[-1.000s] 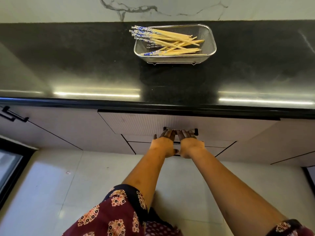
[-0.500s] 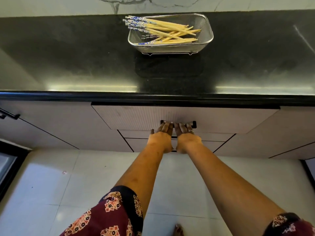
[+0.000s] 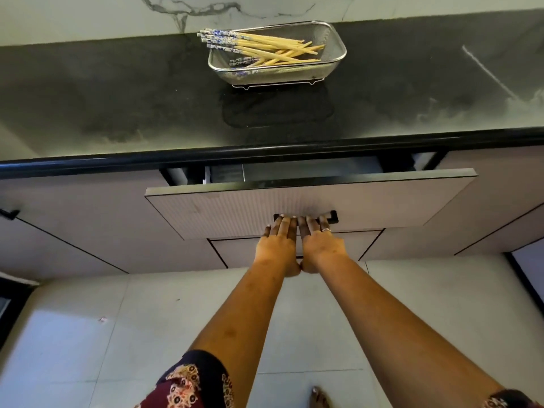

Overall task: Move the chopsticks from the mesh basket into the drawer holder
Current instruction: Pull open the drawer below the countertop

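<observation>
Left grip [image 3: 275, 245] and right grip [image 3: 319, 245] both curl round the drawer handle [image 3: 332, 217], drawer [image 3: 235, 204] open only a crack. Chopsticks [image 3: 265, 48] lie in the mesh basket [image 3: 335, 51], far back on the counter [image 3: 117, 98] — untouched. Risk: 2 grips crowd 1 short bar — a slip or lopsided pull could skew or jerk the drawer.

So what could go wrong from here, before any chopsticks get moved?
1. With the left hand and right hand both hooked on the short handle and the drawer barely open, a hard pull could send it out fast toward the person.
2. The chopsticks lie loosely crossed in the mesh basket, patterned ends over its left rim; grabbing a bunch might flick some onto the counter or floor.
</observation>
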